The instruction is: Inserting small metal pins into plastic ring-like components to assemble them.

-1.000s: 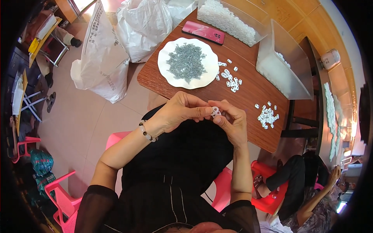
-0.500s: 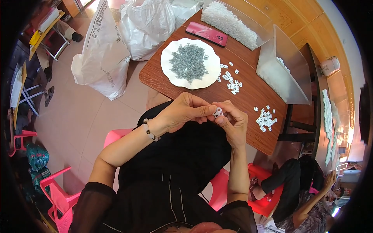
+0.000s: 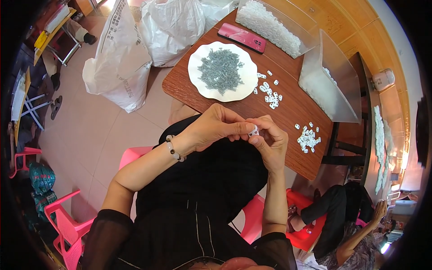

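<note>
Above the person's dark lap, just off the near edge of the brown worktop (image 3: 292,110), a small white piece (image 3: 254,131) with dark holes was held between two hands. The left hand (image 3: 222,128) reached in from the left, thumb and forefinger pinching the piece; the right hand (image 3: 271,139) met it from the other side, its thumb and forefinger also pressed to it. The visible part of the piece looked taller than wide, one holed face turned up toward the head, but fingertips covered the rest, so its full long axis and leading end could not be told. Beyond the hands stood a white wavy-edged plate (image 3: 195,76) heaped with grey screws (image 3: 220,69), their shafts pointing every way. Right of it lay loose white pieces (image 3: 272,96), with another cluster (image 3: 308,139) nearer the worktop's right edge. Behind the plate, a pink phone (image 3: 242,38) slanted from upper left to lower right.
</note>
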